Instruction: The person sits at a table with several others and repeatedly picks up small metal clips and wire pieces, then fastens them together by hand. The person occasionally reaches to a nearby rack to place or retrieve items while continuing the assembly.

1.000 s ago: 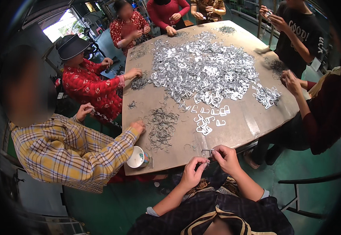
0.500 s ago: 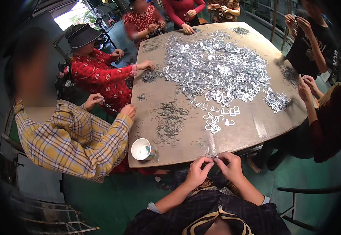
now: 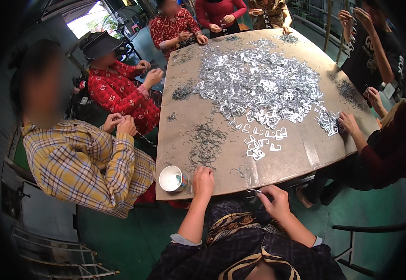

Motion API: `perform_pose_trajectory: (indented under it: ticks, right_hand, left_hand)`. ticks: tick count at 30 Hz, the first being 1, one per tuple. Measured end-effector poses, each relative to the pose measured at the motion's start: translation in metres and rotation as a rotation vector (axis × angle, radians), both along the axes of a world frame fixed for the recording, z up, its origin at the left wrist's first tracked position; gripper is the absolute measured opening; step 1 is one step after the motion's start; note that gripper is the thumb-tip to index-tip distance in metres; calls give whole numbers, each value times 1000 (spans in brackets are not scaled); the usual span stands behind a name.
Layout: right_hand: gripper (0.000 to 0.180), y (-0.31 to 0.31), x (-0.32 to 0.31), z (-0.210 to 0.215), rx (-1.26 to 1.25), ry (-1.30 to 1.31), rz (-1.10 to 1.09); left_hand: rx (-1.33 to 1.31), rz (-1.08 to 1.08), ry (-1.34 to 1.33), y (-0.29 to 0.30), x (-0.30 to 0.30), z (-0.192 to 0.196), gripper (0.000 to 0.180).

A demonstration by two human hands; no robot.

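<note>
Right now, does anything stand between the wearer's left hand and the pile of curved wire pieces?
Nothing visible does. The left hand is at the near edge of the curved wire pieces; the white cup stands to the hand's left, outside that path.

Your table (image 3: pixel 289 164) looks matt and board-like, with glossy tape (image 3: pixel 312 156). The hooks (image 3: pixel 261 84) shine smoothly, metal or plastic you can't tell; the wires (image 3: pixel 205 144) look metal, the cup (image 3: pixel 165 174) smooth paper, your sleeves (image 3: pixel 171 257) matt cloth.
</note>
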State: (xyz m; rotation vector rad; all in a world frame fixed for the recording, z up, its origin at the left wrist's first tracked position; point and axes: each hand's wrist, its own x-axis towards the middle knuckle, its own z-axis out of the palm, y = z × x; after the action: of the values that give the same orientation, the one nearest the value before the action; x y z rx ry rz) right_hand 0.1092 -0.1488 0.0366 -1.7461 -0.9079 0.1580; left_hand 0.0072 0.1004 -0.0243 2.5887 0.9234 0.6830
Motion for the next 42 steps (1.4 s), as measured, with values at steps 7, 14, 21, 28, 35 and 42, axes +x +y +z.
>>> perform_pose_trajectory:
  ticks: [7,14,21,28,35,42]
  right_hand:
    - [10,-4,1,-2,-12,-20,-8]
    - [10,-2,2,-10,-5,15,22]
    - [9,-3,5,-14,-29,15,25]
    - [9,-1,4,-26,1,4,45]
    - [9,-7,4,-34,-5,4,46]
    - [9,-3,6,-39,4,2,51]
  left_hand:
    - [79,-10,-66,6,9,-4,13]
    - [-115,-248,-122,1,8,-7,19]
    - [72,0,9,14,10,-11,19]
    - [134,-252,-153,10,31,-24,15]
    - [-8,-226,-199,12,31,-20,14]
    - [55,-211,-232,25,45,-28,10]
